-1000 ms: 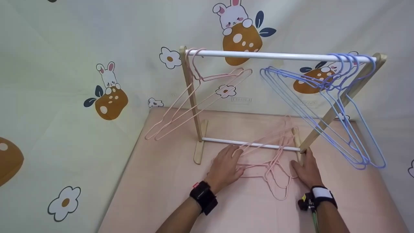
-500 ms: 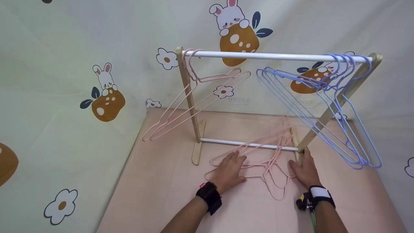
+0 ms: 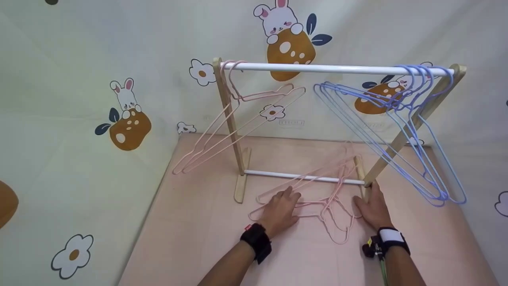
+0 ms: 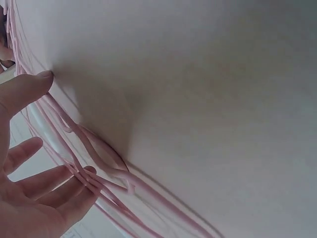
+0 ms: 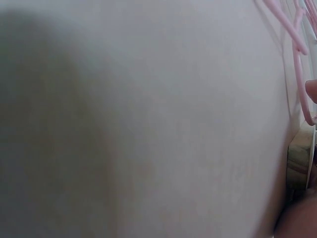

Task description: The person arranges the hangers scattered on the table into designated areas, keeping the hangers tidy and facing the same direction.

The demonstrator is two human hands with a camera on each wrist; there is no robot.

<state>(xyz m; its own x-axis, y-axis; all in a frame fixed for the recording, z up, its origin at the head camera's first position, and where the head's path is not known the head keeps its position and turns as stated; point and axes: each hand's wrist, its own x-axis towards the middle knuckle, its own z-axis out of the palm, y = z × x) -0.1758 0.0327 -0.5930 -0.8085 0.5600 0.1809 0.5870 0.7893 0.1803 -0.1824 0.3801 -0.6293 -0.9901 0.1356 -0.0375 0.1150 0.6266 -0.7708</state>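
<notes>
Several pink hangers [image 3: 326, 203] lie in a loose pile at the front of a small clothes rack [image 3: 305, 68]. My left hand [image 3: 279, 208] rests over the left ends of the pile. In the left wrist view its fingers [image 4: 49, 186] are spread and touch the pink wires, with the thumb apart from the fingers. My right hand [image 3: 375, 207] holds the rack's right wooden foot [image 3: 359, 169], thumb on the left side and fingers on the right. The foot's end also shows at the edge of the right wrist view, mostly hidden by the hand.
Two pink hangers [image 3: 238, 99] hang at the rail's left end. Several blue hangers [image 3: 412, 115] hang at its right end and reach out over the right side. A white lower bar [image 3: 278, 174] joins the rack's feet on the pink tabletop [image 3: 190, 238]. Patterned fabric stands behind.
My left hand has shifted slightly right and down along the pile, uncovering the hangers' left ends. The right hand stays at the rack's foot. The head view has drifted slightly.
</notes>
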